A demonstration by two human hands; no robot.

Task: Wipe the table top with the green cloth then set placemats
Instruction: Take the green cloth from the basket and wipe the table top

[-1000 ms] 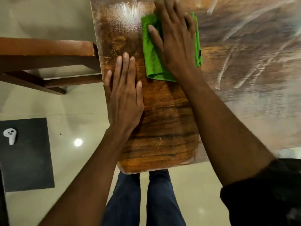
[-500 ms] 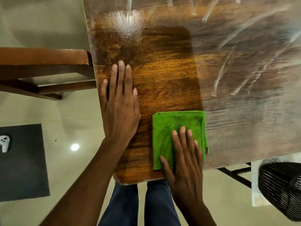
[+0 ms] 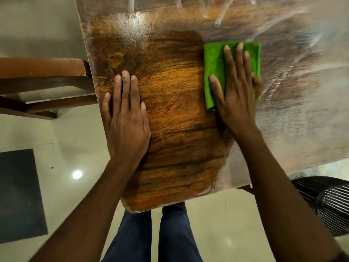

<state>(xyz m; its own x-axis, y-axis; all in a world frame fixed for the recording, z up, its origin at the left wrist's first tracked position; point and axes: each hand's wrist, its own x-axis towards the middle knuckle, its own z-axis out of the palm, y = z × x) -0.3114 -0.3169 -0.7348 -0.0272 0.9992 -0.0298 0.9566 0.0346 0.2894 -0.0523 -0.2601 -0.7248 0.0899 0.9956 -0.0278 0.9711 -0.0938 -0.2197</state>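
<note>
- My right hand (image 3: 236, 91) covers the near part of the green cloth (image 3: 215, 61), so I cannot make out how it is folded underneath.
- The far and right stretches of the tabletop (image 3: 175, 87) are washed out by hazy streaks and glare; the wood grain there is hard to read.
- A black slatted thing (image 3: 328, 203) at the lower right is cut off by the edge, and I cannot tell what it is.
- A wooden chair (image 3: 43, 70) on the left is cut off too; only part of its frame shows.
- My right hand lies flat, fingers spread, pressing the cloth against the tabletop, right of the clear dark patch.
- My left hand (image 3: 126, 118) rests palm-down on bare wood near the left edge, fingers straight and close together, holding nothing.
- A dark mat (image 3: 18, 195) lies on the floor to the left.
</note>
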